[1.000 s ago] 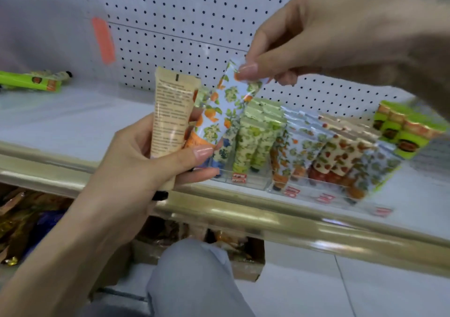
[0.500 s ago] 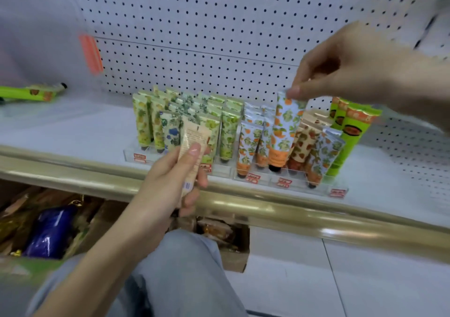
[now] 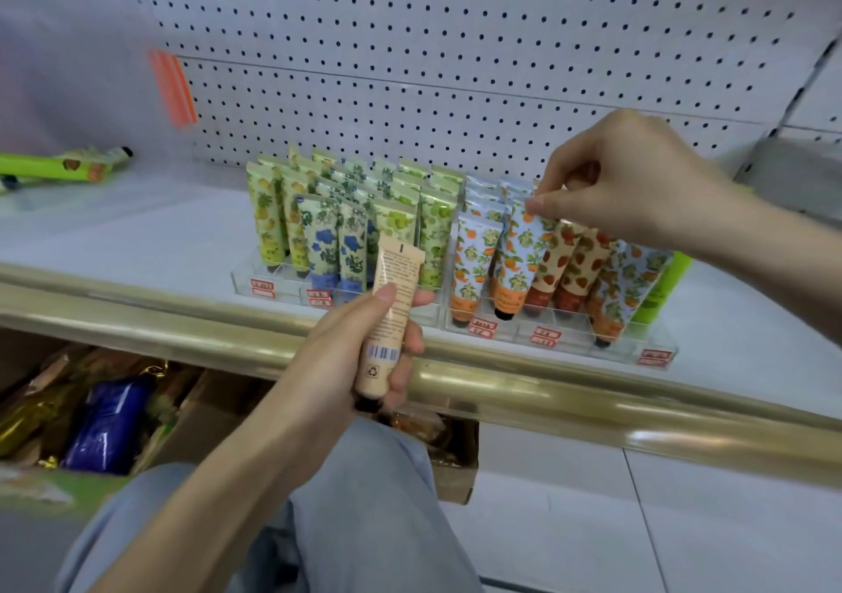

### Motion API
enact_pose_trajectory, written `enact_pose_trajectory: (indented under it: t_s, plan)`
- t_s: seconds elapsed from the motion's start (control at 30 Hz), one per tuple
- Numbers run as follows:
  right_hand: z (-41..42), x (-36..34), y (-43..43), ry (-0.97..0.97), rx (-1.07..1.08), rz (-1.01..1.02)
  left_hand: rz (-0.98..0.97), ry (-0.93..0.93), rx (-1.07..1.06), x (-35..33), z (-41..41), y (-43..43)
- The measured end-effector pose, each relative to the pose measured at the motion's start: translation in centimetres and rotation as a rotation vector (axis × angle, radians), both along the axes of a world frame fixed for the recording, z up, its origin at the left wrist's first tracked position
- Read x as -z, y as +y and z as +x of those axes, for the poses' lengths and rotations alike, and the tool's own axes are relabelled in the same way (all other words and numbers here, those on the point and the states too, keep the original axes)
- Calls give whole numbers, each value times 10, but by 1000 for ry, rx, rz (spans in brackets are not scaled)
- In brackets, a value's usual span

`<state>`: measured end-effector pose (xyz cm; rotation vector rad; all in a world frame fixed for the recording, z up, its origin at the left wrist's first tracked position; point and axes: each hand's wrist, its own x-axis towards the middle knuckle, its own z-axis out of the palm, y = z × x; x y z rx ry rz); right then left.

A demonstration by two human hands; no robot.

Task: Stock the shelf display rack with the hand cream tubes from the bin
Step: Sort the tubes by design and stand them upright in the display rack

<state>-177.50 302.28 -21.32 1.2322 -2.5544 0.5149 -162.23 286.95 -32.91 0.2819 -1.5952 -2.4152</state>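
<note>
My left hand (image 3: 351,355) grips a beige hand cream tube (image 3: 391,314), cap down and barcode side toward me, in front of the shelf edge. My right hand (image 3: 624,182) pinches the top seam of an orange-patterned tube (image 3: 519,264), which stands cap down in the front row of the right clear display rack (image 3: 565,333). The left clear rack (image 3: 282,283) holds several green, yellow and blue floral tubes upright. Strawberry-patterned tubes (image 3: 569,264) stand just right of the pinched tube.
A gold rail (image 3: 546,392) runs along the white shelf's front edge. A pegboard wall (image 3: 455,46) backs the shelf. A green tube (image 3: 54,166) lies at far left. Below, cardboard boxes (image 3: 205,415) hold packaged goods including a blue pack (image 3: 107,424). My knee (image 3: 355,501) is underneath.
My right hand has carried the orange-patterned tube from beside my left hand over to the right rack and lowered it into the front row. My left hand has dropped lower with the beige tube.
</note>
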Motion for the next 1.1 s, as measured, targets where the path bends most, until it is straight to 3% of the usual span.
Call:
enact_pose_trajectory:
  t_s: [0.37, 1.1]
  plan:
    - [-5, 18, -7, -48, 32, 32, 44, -41, 39, -2, -4, 3]
    - [-7, 12, -6, -23, 29, 88, -146, 13, 77, 7, -4, 0]
